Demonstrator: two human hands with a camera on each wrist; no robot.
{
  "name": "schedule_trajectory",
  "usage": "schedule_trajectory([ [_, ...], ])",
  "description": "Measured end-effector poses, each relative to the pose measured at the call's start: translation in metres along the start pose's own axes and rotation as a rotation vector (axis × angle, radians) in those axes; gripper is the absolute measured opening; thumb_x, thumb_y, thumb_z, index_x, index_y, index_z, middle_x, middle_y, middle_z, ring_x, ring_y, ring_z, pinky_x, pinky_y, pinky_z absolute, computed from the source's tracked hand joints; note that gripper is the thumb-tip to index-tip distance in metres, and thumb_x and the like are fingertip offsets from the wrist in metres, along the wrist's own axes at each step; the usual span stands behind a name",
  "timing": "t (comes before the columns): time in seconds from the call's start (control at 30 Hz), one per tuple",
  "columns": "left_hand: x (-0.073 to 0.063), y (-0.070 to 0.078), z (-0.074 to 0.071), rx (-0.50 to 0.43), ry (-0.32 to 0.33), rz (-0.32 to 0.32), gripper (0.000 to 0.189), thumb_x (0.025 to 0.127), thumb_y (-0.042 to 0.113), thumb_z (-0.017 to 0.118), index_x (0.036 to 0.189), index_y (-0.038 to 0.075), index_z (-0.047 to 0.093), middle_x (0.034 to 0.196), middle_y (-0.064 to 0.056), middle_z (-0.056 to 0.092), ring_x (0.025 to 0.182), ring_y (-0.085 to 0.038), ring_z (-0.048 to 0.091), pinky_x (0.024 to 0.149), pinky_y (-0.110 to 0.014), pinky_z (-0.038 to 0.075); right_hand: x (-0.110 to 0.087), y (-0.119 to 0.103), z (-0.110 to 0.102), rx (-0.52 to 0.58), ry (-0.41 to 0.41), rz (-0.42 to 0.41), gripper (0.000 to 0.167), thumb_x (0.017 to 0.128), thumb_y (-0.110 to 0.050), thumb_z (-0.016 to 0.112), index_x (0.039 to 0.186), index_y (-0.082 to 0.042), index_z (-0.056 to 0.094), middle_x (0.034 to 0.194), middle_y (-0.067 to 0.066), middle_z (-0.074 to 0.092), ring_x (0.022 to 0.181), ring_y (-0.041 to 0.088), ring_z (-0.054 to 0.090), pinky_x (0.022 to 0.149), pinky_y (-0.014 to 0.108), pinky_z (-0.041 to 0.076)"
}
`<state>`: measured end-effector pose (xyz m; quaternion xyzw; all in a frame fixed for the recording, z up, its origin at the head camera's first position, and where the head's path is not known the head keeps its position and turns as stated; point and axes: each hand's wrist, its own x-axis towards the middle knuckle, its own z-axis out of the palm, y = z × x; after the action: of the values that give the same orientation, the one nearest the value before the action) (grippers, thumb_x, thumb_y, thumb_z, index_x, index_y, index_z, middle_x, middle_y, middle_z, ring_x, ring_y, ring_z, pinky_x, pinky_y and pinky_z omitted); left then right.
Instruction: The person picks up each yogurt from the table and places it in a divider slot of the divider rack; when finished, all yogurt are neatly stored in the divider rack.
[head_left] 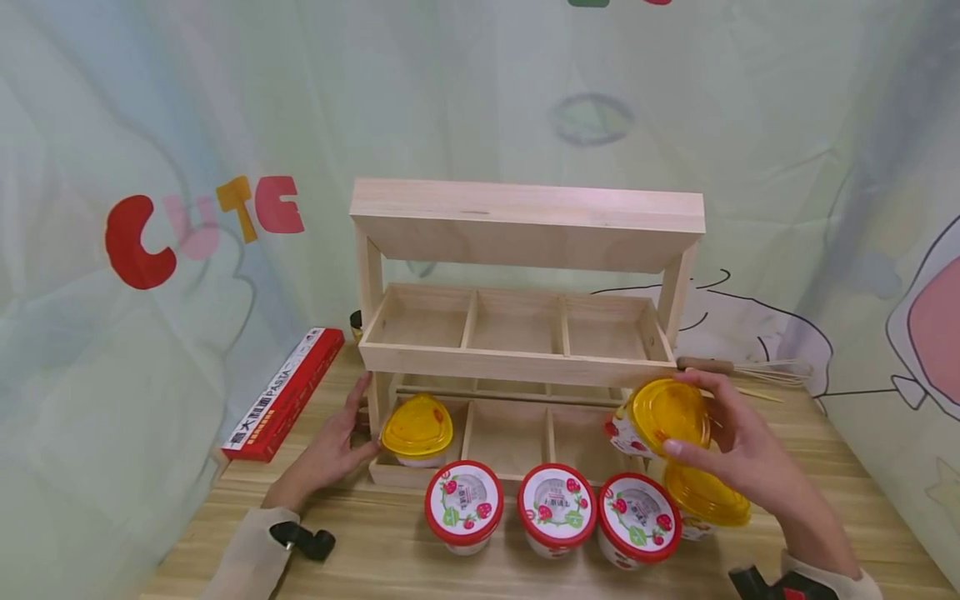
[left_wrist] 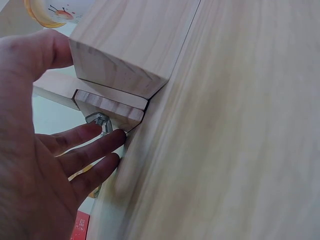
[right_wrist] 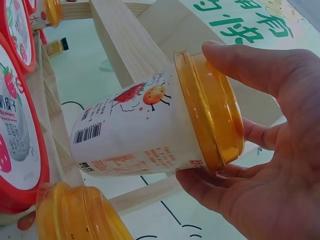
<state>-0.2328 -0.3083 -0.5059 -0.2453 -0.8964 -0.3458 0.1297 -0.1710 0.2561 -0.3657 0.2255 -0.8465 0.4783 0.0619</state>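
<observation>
My right hand point(head_left: 750, 458) holds a cup with a yellow lid point(head_left: 670, 414) at the right end of a two-tier wooden rack point(head_left: 517, 360). Thumb and fingers grip it around the lid, and the white printed cup point(right_wrist: 135, 130) lies tilted in the right wrist view. At the rack's left end, my left hand point(head_left: 330, 454) touches the lower tray's side; its thumb rests against the wooden tray end point(left_wrist: 120, 70), with loose fingers near a metal bolt point(left_wrist: 100, 120). Another yellow-lidded cup point(head_left: 417, 429) sits in the lower tray's left compartment.
Three red-lidded cups point(head_left: 557, 510) stand in front of the rack. Below the held cup is another yellow-lidded cup point(head_left: 705, 497). A red pasta box point(head_left: 288, 392) lies at left; a whisk point(head_left: 765, 369) lies behind at right. A printed curtain point(head_left: 480, 100) hangs behind.
</observation>
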Motion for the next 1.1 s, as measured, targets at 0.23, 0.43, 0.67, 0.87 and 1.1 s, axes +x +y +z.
schedule_trajectory([
  [0.23,0.001,0.000,-0.001,-0.019,-0.012,-0.001,0.114,0.093,0.022,0.078,0.173,0.021,-0.003,0.151,-0.036,0.053,0.116,-0.046,0.074,0.099,-0.067,0.060,-0.001,-0.006,0.002,-0.032,0.015,0.031,0.076,0.093,-0.008,0.082,0.155,-0.014,0.040,0.151,0.000,0.047,0.128,-0.009,0.053,0.102,0.002,0.047],
  [0.43,0.001,0.000,-0.001,-0.021,-0.022,-0.017,0.114,0.093,0.023,0.078,0.173,0.023,-0.003,0.152,-0.037,0.051,0.116,-0.045,0.074,0.099,-0.066,0.061,-0.002,-0.012,0.006,-0.048,0.009,0.045,0.076,0.093,-0.011,0.083,0.156,-0.016,0.040,0.152,0.004,0.047,0.125,-0.009,0.054,0.101,0.003,0.047],
  [0.67,0.000,0.000,-0.001,-0.026,-0.026,-0.028,0.113,0.094,0.023,0.078,0.173,0.024,-0.003,0.152,-0.036,0.051,0.115,-0.044,0.074,0.098,-0.065,0.061,0.002,-0.020,0.017,-0.021,-0.030,0.018,0.073,0.094,-0.011,0.082,0.154,-0.019,0.043,0.150,0.001,0.049,0.125,-0.002,0.058,0.104,0.008,0.048],
  [0.87,0.000,0.000,-0.001,-0.023,-0.022,-0.025,0.113,0.093,0.023,0.077,0.173,0.022,-0.003,0.151,-0.036,0.052,0.114,-0.043,0.075,0.097,-0.064,0.062,0.007,-0.021,0.031,-0.009,-0.058,0.002,0.071,0.094,-0.015,0.083,0.153,-0.021,0.044,0.149,-0.001,0.051,0.125,0.002,0.060,0.107,0.010,0.047],
  [1.1,0.000,-0.001,-0.001,-0.027,-0.023,-0.019,0.112,0.093,0.020,0.077,0.173,0.022,-0.002,0.150,-0.037,0.053,0.113,-0.042,0.076,0.097,-0.064,0.062,0.013,-0.017,0.049,0.015,-0.094,-0.012,0.070,0.094,-0.018,0.083,0.152,-0.026,0.044,0.149,0.002,0.053,0.124,0.009,0.063,0.107,0.013,0.049],
])
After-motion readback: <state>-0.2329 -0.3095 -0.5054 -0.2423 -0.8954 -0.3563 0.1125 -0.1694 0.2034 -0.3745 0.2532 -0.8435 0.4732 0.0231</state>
